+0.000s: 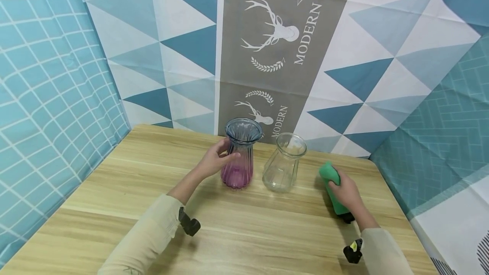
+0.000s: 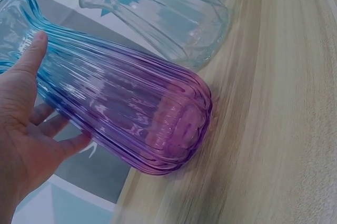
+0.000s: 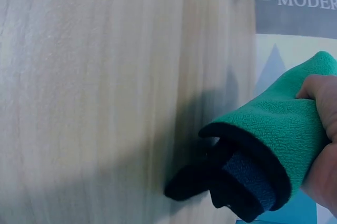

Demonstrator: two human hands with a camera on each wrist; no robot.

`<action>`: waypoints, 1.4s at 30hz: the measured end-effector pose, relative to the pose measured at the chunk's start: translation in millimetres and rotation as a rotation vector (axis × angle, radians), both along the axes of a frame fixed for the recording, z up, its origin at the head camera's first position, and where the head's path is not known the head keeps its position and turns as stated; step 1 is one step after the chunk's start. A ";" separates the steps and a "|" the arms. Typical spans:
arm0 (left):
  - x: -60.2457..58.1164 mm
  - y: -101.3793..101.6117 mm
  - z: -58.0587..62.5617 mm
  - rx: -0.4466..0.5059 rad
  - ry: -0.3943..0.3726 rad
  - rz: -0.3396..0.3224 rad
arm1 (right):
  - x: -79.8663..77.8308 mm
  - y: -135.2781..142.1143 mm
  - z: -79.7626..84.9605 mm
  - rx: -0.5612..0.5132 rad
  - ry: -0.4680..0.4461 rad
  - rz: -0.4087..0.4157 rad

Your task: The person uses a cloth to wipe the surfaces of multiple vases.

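Note:
My left hand [image 1: 214, 159] holds a ribbed glass vase [image 1: 237, 174], blue at the flared rim and fading to pink-purple at the base. The left wrist view shows the thumb on the near side of the glass vase [image 2: 131, 95] and the fingers round the other side. It stands upright; whether its base touches the table I cannot tell. Just right of it is a clear glass vase [image 1: 280, 176], upright and untouched. My right hand [image 1: 348, 193] grips a folded green cloth [image 3: 279, 119] with black edging and a dark blue inner layer, above the table.
The wood-grain table [image 1: 248, 228] ends at a patterned wall hanging [image 1: 191, 54] close behind the vases. Blue grid-patterned fabric [image 1: 46, 75] hangs along the left side, and green fabric [image 1: 431, 147] along the right. Each wrist carries a small black device.

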State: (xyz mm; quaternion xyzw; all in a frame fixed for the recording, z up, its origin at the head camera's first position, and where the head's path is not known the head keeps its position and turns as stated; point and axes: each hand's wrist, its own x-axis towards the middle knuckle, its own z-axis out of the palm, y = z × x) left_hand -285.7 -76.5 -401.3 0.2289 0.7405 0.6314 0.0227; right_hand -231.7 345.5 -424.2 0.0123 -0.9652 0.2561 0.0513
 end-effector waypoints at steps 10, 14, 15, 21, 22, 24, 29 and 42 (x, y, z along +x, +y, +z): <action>16.1 -0.5 21.6 -0.035 -0.019 -0.001 | 7.3 -2.5 17.7 -0.100 0.020 -0.069; 16.5 -0.9 22.3 -0.040 -0.021 0.001 | 8.7 -4.2 21.3 -0.097 0.041 -0.078; 16.4 -1.1 22.2 -0.041 -0.022 0.000 | 9.1 -4.6 22.3 -0.098 0.049 -0.078; 16.9 -0.9 22.4 -0.041 -0.028 -0.003 | 13.4 -8.8 30.8 -0.132 0.091 -0.067; 17.1 -0.8 22.5 -0.042 -0.027 -0.002 | 14.2 -10.1 32.3 -0.135 0.099 -0.065; 17.3 -0.6 22.7 -0.046 -0.028 0.001 | 15.8 -13.1 35.2 -0.132 0.115 -0.064; 17.4 -0.6 22.6 -0.064 -0.043 0.015 | 20.3 -22.8 43.7 -0.132 0.136 -0.066; 8.8 -2.9 11.8 -0.091 -0.045 0.040 | 29.6 -48.4 61.5 -0.135 0.246 -0.047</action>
